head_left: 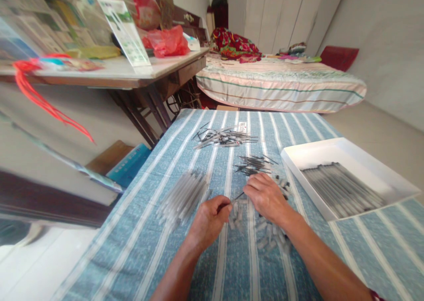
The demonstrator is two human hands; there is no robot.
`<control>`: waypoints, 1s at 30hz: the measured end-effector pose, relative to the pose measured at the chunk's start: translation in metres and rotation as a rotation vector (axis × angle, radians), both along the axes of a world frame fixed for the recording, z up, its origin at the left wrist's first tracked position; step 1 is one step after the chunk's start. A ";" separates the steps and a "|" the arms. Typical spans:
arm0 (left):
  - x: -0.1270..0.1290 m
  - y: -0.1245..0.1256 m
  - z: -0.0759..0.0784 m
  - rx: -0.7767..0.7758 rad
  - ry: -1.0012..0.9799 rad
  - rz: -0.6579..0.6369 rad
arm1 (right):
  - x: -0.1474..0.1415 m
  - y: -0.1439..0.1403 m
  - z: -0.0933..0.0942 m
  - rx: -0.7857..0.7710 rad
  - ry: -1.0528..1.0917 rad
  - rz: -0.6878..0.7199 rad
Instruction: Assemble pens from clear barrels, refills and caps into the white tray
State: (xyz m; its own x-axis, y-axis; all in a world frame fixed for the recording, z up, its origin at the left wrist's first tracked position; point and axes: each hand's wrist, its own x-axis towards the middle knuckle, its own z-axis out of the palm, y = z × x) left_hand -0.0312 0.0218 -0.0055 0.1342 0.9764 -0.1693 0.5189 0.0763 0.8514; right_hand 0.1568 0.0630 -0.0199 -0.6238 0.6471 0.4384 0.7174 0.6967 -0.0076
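Here, at the near middle of the worktop (232, 270), pinches a thin dark rod (236, 198) with the left hand (207, 223), fingers closed narrow around its end. Meets it with the right hand (266, 197), knuckles up and fingers bent down over the far tip of the rod; cannot tell whether closed on something, because hidden under the palm.

Just beside and under the right wrist, a scatter of short grey pieces (270, 237), loose on the striped cloth. To the left of the left hand, near but apart, a bundle of pale clear tubes (183, 195), lying side by side. Beyond the hands, a small heap of dark rods (253, 164), and further away a bigger, messy heap of thin rods (225, 137).

On the right, a white tray (344, 146) with a row of long grey sticks (344, 188), laid in order along one side; probably the finished ones. Judging from this, somewhere in the middle: a good layer already in the tray, but with free room beside it, and plenty of tubes, rods and short pieces left on the cloth.

Behind, a bed (281, 86) and an old table (132, 73) with papers and red bags.
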 end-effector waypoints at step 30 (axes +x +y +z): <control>-0.001 -0.006 0.010 -0.133 -0.922 0.134 | 0.062 0.023 0.015 -0.399 -0.030 -0.806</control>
State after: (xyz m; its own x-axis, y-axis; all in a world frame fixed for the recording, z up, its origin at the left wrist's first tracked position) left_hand -0.0320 0.0154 0.0045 0.1591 0.9736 -0.1636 -0.3760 0.2130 0.9018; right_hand 0.2192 0.0864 -0.0048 0.0779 0.9939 0.0784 0.9911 -0.0686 -0.1140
